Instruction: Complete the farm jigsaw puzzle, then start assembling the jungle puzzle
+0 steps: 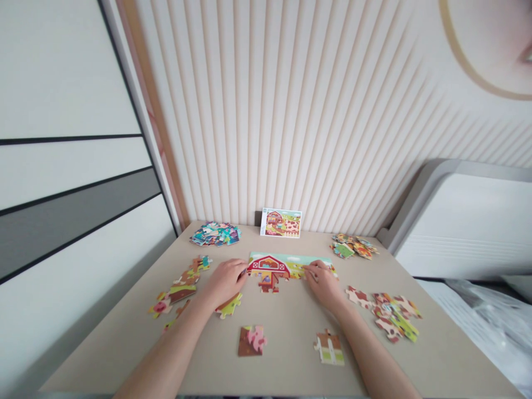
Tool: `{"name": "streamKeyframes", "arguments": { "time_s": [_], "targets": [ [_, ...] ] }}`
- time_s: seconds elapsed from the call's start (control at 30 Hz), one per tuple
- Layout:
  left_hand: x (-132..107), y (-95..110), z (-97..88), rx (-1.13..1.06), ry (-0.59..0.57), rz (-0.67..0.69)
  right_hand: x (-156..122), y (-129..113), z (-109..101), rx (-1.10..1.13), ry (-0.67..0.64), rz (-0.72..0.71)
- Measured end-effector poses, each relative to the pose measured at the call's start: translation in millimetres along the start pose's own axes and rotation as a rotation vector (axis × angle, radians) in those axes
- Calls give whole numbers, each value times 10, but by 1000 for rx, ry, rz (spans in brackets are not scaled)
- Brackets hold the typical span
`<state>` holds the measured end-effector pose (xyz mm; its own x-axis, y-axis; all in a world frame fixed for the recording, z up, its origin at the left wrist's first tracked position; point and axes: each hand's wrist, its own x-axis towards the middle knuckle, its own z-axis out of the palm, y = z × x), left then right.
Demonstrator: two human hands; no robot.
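A partly joined jigsaw puzzle (268, 266) lies flat at the table's middle, showing a red barn, sky and a green field. At its left edge, my left hand (228, 281) is closed, with fingertips pressed together against the border. My right hand (323, 284) has curled fingers on the lower right part of the puzzle. Under my left wrist, a green-and-brown puzzle piece (228, 306) is partly covered. Nearer me lie a pink pig piece (252, 340) and a white fence piece (330, 348), apart from each other.
Loose pieces (183, 292) are spread on the left, and cow-patterned pieces (394, 316) on the right. Behind them sit a blue-purple pile (216, 234) and an orange-green pile (353, 246). A picture card (281, 223) leans near the ribbed wall (257, 111).
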<state>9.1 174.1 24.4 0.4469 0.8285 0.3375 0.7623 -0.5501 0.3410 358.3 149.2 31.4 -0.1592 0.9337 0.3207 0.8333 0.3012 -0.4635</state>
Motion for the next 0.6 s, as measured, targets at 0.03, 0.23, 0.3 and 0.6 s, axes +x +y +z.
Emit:
{"name": "streamKeyframes", "arguments": {
  "time_s": [0.03, 0.23, 0.3, 0.6],
  "targets": [
    [-6, -7, 5, -2, 0, -2, -4, 63, -31, 10, 65, 23],
    [-40, 2, -2, -3, -10, -3, -61, 356, -171, 22, 236, 68],
    [-48, 23, -18, 2, -11, -5, -72, 359, -160, 43, 209, 43],
    [-71, -10, -49, 47, -8, -50, -75, 436, -250, 32, 295, 211]
  ]
}}
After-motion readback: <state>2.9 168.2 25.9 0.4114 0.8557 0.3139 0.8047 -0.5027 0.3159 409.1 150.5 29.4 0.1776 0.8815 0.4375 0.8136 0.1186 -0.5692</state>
